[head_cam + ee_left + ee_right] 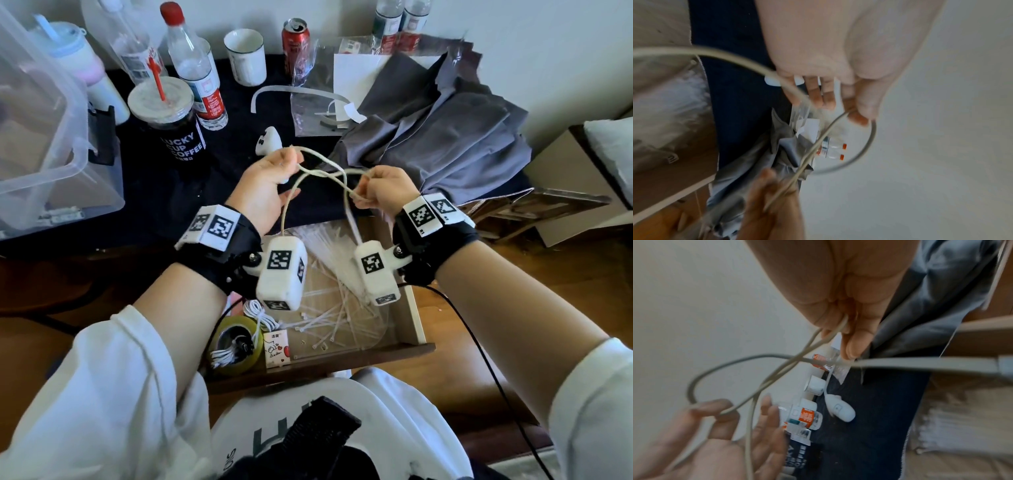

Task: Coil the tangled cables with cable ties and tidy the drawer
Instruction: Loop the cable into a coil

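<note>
Both hands hold a thin off-white cable (pixel 329 174) in the air above the open drawer (pixel 414 308). My left hand (pixel 274 178) pinches a loop of it between thumb and forefinger, the other fingers spread loosely. My right hand (pixel 380 188) is curled into a fist round several strands. The cable (pixel 865 154) arcs from the left thumb towards the right hand, and the cable (pixel 756 386) crosses itself between the two hands. Loose white cable ties (pixel 329 318) lie in the drawer, with a coiled white cable (pixel 257 315) beside a roll of yellow tape (pixel 236 346).
On the dark table stand a coffee cup (pixel 168 116), bottles (pixel 195 65), a white mug (pixel 245 54) and a red can (pixel 296 41). A clear plastic bin (pixel 44 144) sits left, grey cloth (pixel 445 133) right, a white earbud-shaped item (pixel 269 140) beyond my left hand.
</note>
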`<state>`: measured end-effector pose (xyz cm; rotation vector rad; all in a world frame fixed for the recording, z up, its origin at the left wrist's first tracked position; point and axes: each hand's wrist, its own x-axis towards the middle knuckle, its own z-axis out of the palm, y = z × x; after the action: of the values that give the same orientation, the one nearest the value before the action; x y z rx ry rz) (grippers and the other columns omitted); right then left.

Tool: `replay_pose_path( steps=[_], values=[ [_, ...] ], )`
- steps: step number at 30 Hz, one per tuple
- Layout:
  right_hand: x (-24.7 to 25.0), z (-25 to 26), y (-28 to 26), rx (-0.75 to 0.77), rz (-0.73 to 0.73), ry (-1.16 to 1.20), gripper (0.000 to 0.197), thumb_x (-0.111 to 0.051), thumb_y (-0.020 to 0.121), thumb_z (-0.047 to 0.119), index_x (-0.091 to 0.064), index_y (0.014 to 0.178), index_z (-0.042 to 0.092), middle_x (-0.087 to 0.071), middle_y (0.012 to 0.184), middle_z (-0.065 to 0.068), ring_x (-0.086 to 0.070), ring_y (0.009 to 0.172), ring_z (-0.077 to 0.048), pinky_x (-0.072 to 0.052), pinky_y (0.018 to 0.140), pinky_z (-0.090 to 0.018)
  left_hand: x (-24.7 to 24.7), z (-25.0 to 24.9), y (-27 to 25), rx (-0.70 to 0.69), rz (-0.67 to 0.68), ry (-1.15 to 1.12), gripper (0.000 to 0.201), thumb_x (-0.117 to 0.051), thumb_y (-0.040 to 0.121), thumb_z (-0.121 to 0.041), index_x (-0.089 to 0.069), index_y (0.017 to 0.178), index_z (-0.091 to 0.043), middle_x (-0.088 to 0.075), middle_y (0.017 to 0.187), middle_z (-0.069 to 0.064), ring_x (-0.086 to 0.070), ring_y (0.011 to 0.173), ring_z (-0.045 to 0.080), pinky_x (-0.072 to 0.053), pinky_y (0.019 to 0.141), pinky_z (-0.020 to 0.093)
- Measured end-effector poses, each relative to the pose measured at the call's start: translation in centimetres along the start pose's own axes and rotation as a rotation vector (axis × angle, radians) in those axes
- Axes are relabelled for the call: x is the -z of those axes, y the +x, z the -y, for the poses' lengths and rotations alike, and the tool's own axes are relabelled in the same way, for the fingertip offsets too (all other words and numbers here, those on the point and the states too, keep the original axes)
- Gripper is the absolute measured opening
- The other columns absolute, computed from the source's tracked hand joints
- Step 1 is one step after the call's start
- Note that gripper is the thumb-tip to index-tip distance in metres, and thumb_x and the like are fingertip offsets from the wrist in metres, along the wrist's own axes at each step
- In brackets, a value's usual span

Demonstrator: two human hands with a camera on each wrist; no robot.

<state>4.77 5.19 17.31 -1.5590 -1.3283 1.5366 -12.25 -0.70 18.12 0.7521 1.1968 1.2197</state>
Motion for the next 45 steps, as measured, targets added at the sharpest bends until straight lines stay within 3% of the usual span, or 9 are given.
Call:
replay_pose_path(
  steps=[6, 16, 21, 24, 26, 28, 34, 39, 45],
  values=[
    [0.5, -1.1, 0.0, -0.082, 0.097, -0.096, 0.034, -0.027, 0.087, -0.013, -0.041, 0.066, 0.010, -0.056, 0.067, -0.012, -0.056, 0.033, -0.010, -0.046, 0.037, -0.021, 1.1, 0.0, 0.1, 0.059, -0.058, 0.052, 0.036, -0.069, 0.060, -0.006, -0.042, 0.043, -0.024, -0.055, 0.095, -0.009, -0.053, 0.088, 0.010, -0.039, 0.074, 0.024],
    [1.3, -1.6, 1.1, -0.009, 0.037, -0.205, 0.034, -0.036, 0.084, -0.010, -0.045, 0.062, 0.012, -0.059, 0.067, -0.007, -0.058, 0.045, -0.009, -0.039, 0.045, -0.027, 2.7, 1.5, 0.5, 0.125, -0.102, 0.347, 0.049, -0.025, 0.075, 0.029, -0.043, 0.072, -0.017, -0.057, 0.101, 0.001, -0.062, 0.085, 0.014, -0.044, 0.067, 0.030],
    [2.0, -1.2, 1.5, 0.098, -0.069, -0.353, 0.034, -0.041, 0.082, -0.006, -0.050, 0.057, 0.016, -0.062, 0.063, -0.003, -0.058, 0.061, -0.015, -0.050, 0.068, -0.026, 2.7, 1.9, 0.6, 0.146, -0.129, 0.511, 0.047, -0.032, 0.082, 0.022, -0.055, 0.078, -0.018, -0.062, 0.097, 0.005, -0.062, 0.077, 0.014, -0.049, 0.074, 0.037],
    [2.9, -1.5, 0.8, 0.127, -0.057, -0.556, 0.030, -0.042, 0.083, 0.001, -0.050, 0.060, 0.020, -0.062, 0.068, -0.005, -0.057, 0.063, -0.015, -0.045, 0.057, -0.013, 3.5, 1.8, 0.2, 0.111, -0.108, 0.677, 0.040, -0.044, 0.084, 0.016, -0.057, 0.076, -0.020, -0.064, 0.089, -0.001, -0.060, 0.074, 0.011, -0.049, 0.064, 0.028],
    [2.9, -2.2, 0.6, 0.105, -0.059, -0.540, 0.029, -0.038, 0.086, 0.002, -0.048, 0.064, 0.018, -0.062, 0.071, -0.008, -0.061, 0.066, -0.020, -0.051, 0.058, -0.021, 3.9, 2.0, 0.1, 0.103, -0.118, 0.716, 0.031, -0.053, 0.086, 0.008, -0.058, 0.078, -0.021, -0.063, 0.085, -0.004, -0.059, 0.072, 0.007, -0.049, 0.061, 0.025],
    [2.6, -2.4, 0.5, 0.057, -0.067, -0.416, 0.028, -0.033, 0.090, 0.002, -0.045, 0.069, 0.016, -0.061, 0.075, -0.011, -0.063, 0.062, -0.023, -0.056, 0.058, -0.035, 4.0, 2.5, -0.1, 0.154, -0.180, 0.568, 0.016, -0.059, 0.091, -0.008, -0.057, 0.080, -0.019, -0.061, 0.080, -0.003, -0.061, 0.069, 0.009, -0.052, 0.062, 0.028],
    [3.0, -2.0, 0.4, -0.011, -0.040, -0.235, 0.030, -0.028, 0.093, -0.002, -0.044, 0.074, 0.014, -0.056, 0.072, -0.011, -0.059, 0.048, -0.020, -0.056, 0.050, -0.037, 3.5, 3.3, -0.6, 0.360, -0.212, -0.216, 0.030, -0.052, 0.095, -0.031, -0.049, 0.071, -0.014, -0.057, 0.061, -0.003, -0.064, 0.072, 0.013, -0.055, 0.074, 0.028],
    [3.7, -2.0, 0.4, -0.049, -0.089, -0.208, 0.030, -0.026, 0.092, -0.002, -0.043, 0.075, 0.016, -0.056, 0.071, -0.010, -0.058, 0.051, -0.021, -0.052, 0.042, -0.029, 3.6, 3.3, -0.8, 0.345, -0.199, -0.176, 0.029, -0.057, 0.093, -0.026, -0.047, 0.068, -0.016, -0.026, 0.040, -0.009, -0.030, 0.037, 0.005, -0.045, 0.055, 0.022],
    [1.9, 0.5, 0.0, 0.024, 0.058, -0.123, 0.023, -0.032, 0.098, 0.011, -0.048, 0.084, 0.020, -0.063, 0.070, -0.006, -0.061, 0.042, -0.009, -0.049, 0.045, -0.023, 1.9, 4.9, -0.8, 0.329, -0.080, -0.029, 0.020, -0.056, 0.092, -0.007, -0.048, 0.074, -0.014, -0.040, 0.046, -0.007, -0.033, 0.037, 0.004, -0.035, 0.053, 0.022]
  ],
)
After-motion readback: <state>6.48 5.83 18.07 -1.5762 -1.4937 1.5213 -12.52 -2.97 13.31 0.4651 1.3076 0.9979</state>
